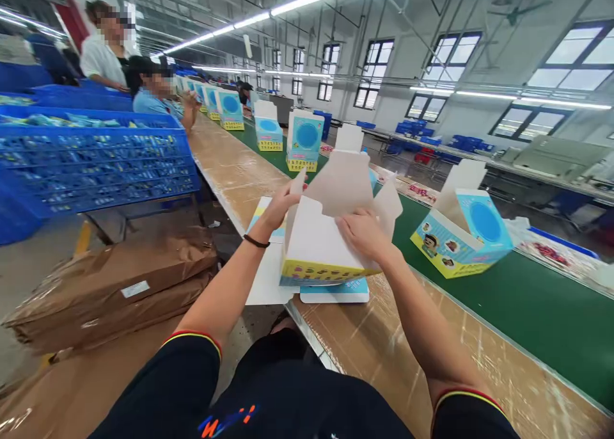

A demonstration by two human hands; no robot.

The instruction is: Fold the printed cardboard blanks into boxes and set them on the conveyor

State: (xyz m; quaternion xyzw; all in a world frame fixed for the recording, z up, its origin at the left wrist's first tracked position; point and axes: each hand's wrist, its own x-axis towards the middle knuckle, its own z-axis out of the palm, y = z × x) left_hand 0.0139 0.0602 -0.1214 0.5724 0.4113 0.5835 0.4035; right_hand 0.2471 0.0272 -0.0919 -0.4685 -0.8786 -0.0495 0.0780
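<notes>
At the middle of the near worktable, a white-lined cardboard box with a yellow-and-blue printed side (316, 237) sits with its flaps raised. The left hand (279, 210) has its fingers bent at the box's left flap; whether they pinch it I cannot tell. The right hand (363, 233) lies half curled against the white card on the right, its hold likewise unclear. Beneath the box lie a flat blue-and-white card piece (336, 293) and a flat white card sheet (266, 279).

To the right, an open blue-and-yellow printed box (472, 228) stands on the belt; beyond the hands, an upright blue-and-white carton (304, 138) heads a row running far left. A blue plastic crate of small packets (96, 164) and brown wrapped bundles (119, 285) fill the left side. Farther along sits a person in a light blue shirt (156, 103).

The white sheet overhangs the table's near edge. A stretch of belt separates the two open boxes.

The film-covered tan worktable (384, 336) borders a flat green belt (499, 298), under strip lights in a windowed hall.
</notes>
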